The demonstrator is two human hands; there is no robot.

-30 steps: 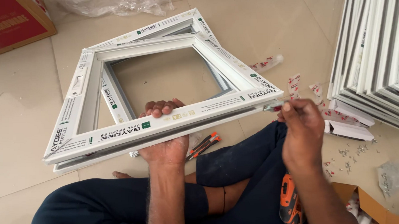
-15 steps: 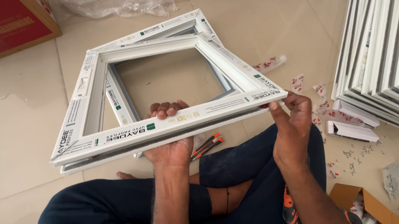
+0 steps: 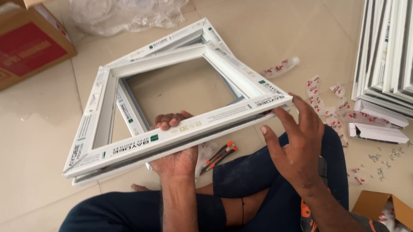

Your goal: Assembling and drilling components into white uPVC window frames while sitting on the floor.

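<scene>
A floor of large pale beige tiles [image 3: 34, 149] fills the view, glossy enough to catch soft light. At the right edge a stack of white frames [image 3: 391, 45] leans or lies in layers, cut off by the border, so its full extent cannot be told. Held above the floor in the middle is a square white window frame [image 3: 125, 146], tilted, with a second like frame [image 3: 185, 36] just beneath it, its corner poking out at the top. A brown and red cardboard box [image 3: 16, 49] sits at the upper left, partly out of view, and crumpled clear plastic sheeting [image 3: 125, 13] lies beside it.

The person sits cross-legged in dark blue trousers. The left hand [image 3: 173, 153] grips the near rail of the frame from below, fingers curled over its inner edge. The right hand [image 3: 299, 145] is spread open, fingertips touching the frame's right corner (not closed on it).

Under the frame lies an orange and black utility knife [image 3: 219, 154], half hidden. Peeled strips of protective tape [image 3: 327, 105] and loose small screws [image 3: 384, 158] scatter to the right. An orange tool at the lower edge is too cut off to identify.
</scene>
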